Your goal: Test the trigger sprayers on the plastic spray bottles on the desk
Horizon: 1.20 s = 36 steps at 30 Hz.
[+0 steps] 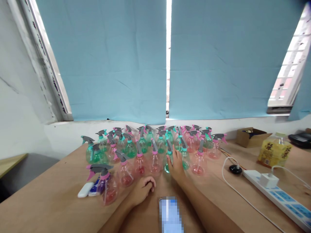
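**Hands at the front row of spray bottles**

While both forearms extend over the wooden table [48, 200], a phone [170, 215] with a blurred screen lies nearest the camera, between them. Just beyond it, the left hand [143, 189] rests on the table with fingers curled into a loose fist, holding nothing. The right hand [176, 166] lies further forward, fingers extended and laid against a green spray bottle [168, 161] in the front row; whether they close around it cannot be told. A pink spray bottle [108, 187] stands left of the left hand, beside a white device [85, 190]. Behind, the cluster of pink and green bottles [155, 140] reaches toward the wall. A power strip [279, 194] lies at right. Blue blinds [109, 58] cover the window.
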Motion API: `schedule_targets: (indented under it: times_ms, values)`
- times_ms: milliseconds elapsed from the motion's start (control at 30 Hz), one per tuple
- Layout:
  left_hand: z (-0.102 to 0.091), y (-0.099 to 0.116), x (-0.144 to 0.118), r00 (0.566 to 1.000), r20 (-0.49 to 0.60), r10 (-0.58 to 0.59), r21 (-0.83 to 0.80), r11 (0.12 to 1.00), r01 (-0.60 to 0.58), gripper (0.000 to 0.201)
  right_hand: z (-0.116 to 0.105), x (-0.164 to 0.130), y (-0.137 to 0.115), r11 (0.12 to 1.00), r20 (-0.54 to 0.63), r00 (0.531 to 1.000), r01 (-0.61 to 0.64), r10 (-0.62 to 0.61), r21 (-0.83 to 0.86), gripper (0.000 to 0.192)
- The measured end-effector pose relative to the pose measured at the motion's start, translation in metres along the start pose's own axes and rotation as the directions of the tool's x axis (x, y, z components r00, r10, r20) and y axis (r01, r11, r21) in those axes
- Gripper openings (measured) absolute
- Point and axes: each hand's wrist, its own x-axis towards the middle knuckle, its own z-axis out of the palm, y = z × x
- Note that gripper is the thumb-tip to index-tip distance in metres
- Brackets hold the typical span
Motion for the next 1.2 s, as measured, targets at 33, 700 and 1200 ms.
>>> schedule_targets:
  times_ms: [33, 700, 1200]
  values:
    - [0.000, 0.000, 0.000, 1.000, 0.002, -0.002, 0.000, 1.000, 0.002, 0.020, 0.002, -0.001, 0.003, 1.000, -0.008, 1.000, -0.004, 0.004, 0.006, 0.053]
    - [-0.001, 0.002, 0.000, 1.000, 0.015, -0.019, -0.012, 1.000, 0.019, 0.022, -0.046, 0.008, -0.014, 0.996, -0.247, 0.965, 0.081, -0.086, -0.028, 0.052]
    - [-0.001, 0.001, 0.001, 0.999, 0.036, -0.025, -0.035, 0.999, 0.026, 0.021, -0.053, 0.034, 0.010, 0.986, -0.240, 0.957, -0.153, 0.165, 0.066, 0.055]
